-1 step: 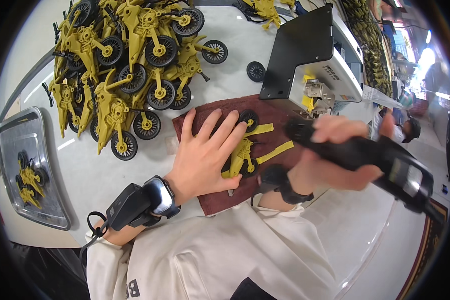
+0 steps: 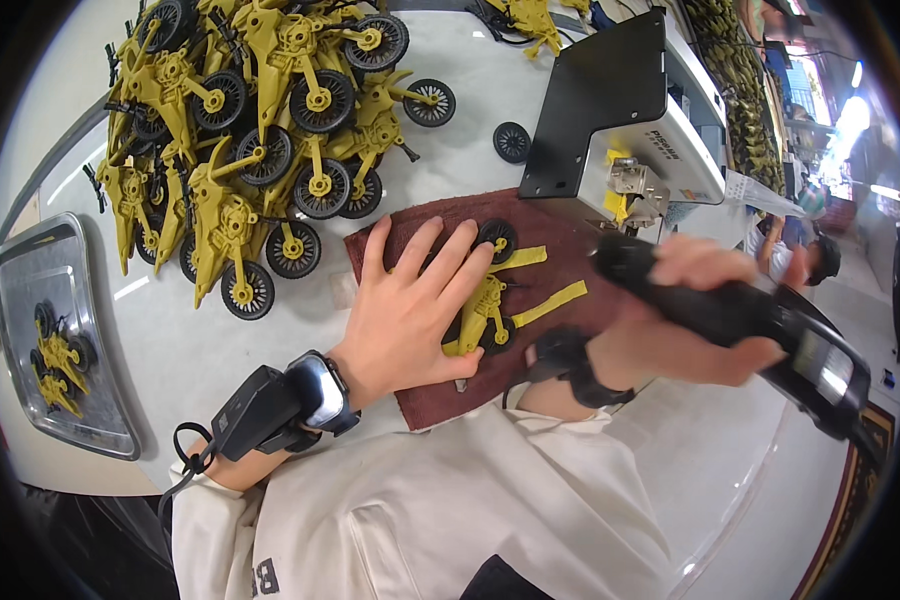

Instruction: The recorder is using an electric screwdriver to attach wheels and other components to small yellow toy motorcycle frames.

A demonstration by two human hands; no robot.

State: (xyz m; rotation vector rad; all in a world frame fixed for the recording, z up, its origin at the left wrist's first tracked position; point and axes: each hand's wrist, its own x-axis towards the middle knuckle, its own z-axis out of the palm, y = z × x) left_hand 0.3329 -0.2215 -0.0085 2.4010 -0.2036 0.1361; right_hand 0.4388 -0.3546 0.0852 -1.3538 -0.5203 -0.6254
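My left hand (image 2: 415, 310) lies spread flat over a yellow toy motorcycle (image 2: 484, 306) with black wheels, pressing it onto a dark red cloth (image 2: 550, 225). Much of the toy is hidden under the palm and fingers. Two strips of yellow tape (image 2: 552, 303) stick out from the toy's right side. To the right, my right hand (image 2: 695, 320) grips a black corded hand tool (image 2: 745, 318) with a small screen. It hangs clear of the toy, its front end pointing left and its cord trailing off right; motion blur keeps its exact kind unclear.
A pile of yellow toy motorcycles (image 2: 225, 222) fills the back left. At far left stands a metal tray (image 2: 105, 400) with more toys. A tape dispenser (image 2: 660, 150) with a black plate is behind the cloth, near a loose black wheel (image 2: 511, 143).
My right hand has shifted a little to the right, carrying the black hand tool with it. My left hand and the toy stay in place.
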